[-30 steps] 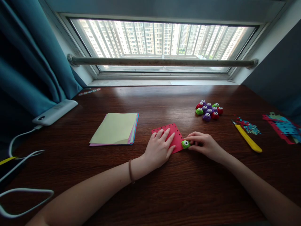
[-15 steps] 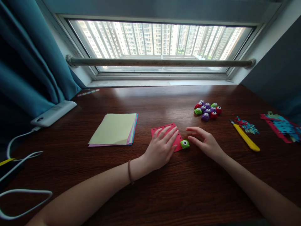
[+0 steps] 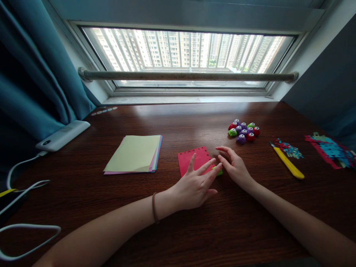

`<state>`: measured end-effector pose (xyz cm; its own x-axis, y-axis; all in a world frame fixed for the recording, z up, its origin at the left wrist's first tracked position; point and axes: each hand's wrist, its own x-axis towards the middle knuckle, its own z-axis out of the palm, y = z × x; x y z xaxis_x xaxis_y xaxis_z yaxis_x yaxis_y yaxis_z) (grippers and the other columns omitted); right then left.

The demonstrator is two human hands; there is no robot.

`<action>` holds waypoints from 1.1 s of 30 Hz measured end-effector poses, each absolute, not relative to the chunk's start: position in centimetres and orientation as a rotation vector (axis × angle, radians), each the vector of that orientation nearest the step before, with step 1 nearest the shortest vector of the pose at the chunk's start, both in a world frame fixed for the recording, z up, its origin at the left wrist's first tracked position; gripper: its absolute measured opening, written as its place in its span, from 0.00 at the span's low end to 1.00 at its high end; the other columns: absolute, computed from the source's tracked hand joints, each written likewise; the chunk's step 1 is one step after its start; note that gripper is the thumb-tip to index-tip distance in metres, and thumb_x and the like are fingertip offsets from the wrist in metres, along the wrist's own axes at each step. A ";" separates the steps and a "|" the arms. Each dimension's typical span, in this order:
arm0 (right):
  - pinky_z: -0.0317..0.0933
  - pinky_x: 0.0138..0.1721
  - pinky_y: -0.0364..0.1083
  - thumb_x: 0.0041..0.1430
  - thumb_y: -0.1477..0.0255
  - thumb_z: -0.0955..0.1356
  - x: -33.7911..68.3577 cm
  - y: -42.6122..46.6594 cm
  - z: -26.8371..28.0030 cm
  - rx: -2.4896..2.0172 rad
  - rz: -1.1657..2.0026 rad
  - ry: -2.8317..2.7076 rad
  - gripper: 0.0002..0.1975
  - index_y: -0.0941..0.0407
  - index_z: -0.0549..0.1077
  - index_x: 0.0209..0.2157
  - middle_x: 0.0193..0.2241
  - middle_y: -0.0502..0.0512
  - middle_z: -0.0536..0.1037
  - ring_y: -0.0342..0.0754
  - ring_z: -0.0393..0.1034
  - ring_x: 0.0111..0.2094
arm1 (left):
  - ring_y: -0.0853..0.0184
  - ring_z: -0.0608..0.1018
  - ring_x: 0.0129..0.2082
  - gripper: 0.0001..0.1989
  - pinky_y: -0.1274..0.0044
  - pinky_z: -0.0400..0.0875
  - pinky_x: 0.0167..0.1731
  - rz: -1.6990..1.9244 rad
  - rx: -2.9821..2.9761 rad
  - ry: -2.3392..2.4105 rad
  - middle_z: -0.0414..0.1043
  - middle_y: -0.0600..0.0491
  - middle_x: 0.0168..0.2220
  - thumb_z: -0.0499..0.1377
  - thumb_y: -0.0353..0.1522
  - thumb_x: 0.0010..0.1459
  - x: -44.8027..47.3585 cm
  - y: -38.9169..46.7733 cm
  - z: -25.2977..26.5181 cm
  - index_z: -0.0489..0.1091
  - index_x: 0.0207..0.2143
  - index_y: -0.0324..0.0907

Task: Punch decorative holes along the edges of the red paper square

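A red square sheet of paper [image 3: 191,162] lies on the brown table, with small punched holes along its top and right edges. Over its lower right part my left hand [image 3: 194,184] is spread, fingers apart and gripping nothing. A green craft punch [image 3: 219,172] sits at the sheet's right edge, mostly covered by my left fingertips; whether they touch it I cannot tell. Just right of the punch, my right hand [image 3: 235,167] has its fingers loosely curved and apart, with nothing in them.
Several red, purple and green craft punches [image 3: 241,131] stand grouped behind my right hand. A yellow craft knife [image 3: 289,163] and paper bits [image 3: 290,149] lie right, beyond them cut scraps [image 3: 329,146]. Left are a stack of coloured paper [image 3: 133,154] and a white power bank [image 3: 63,135].
My left hand has slid down and right off the sheet's middle, its fingers spreading and covering the green punch. My right hand has shifted slightly left.
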<state>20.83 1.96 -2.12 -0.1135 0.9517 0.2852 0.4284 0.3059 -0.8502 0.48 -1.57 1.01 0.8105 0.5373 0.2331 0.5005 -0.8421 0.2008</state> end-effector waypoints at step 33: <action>0.60 0.48 0.47 0.62 0.78 0.60 18.5 4.9 -0.4 -1.419 0.342 -2.009 0.11 0.62 0.68 0.45 0.43 0.59 0.72 0.49 0.65 0.45 | 0.53 0.47 0.63 0.30 0.50 0.30 0.58 0.464 2.739 0.782 0.55 0.47 0.60 0.46 0.35 0.64 0.2 -1.0 -0.1 0.37 0.64 0.39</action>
